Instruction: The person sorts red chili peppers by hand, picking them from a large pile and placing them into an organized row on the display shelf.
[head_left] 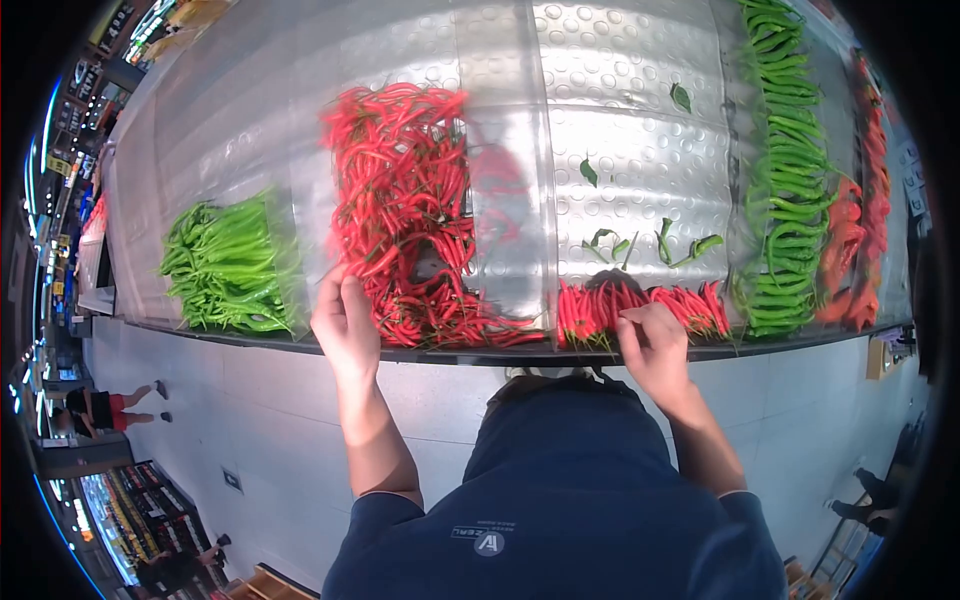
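Note:
A loose heap of red chili peppers (400, 185) lies tangled on the display counter, with a gap low in its middle. At the heap's lower left edge, my left hand (346, 322) is closed in a pinch, its fingertips against a bright red chili. To the right, a tidy row of red chilies (587, 312) lies side by side along the front edge, stems toward me. My right hand (655, 345) is over this row, thumb and fingers drawn together. What its fingertips hold, if anything, is hidden among the chilies.
Green peppers (230, 265) are piled at the left. Stacked long green peppers (795, 200) and large red peppers (843, 240) fill the right side. Loose leaves (588, 172) and stray green chilies (690, 248) dot the dimpled metal surface (630, 60). A person (100, 410) is in the aisle at left.

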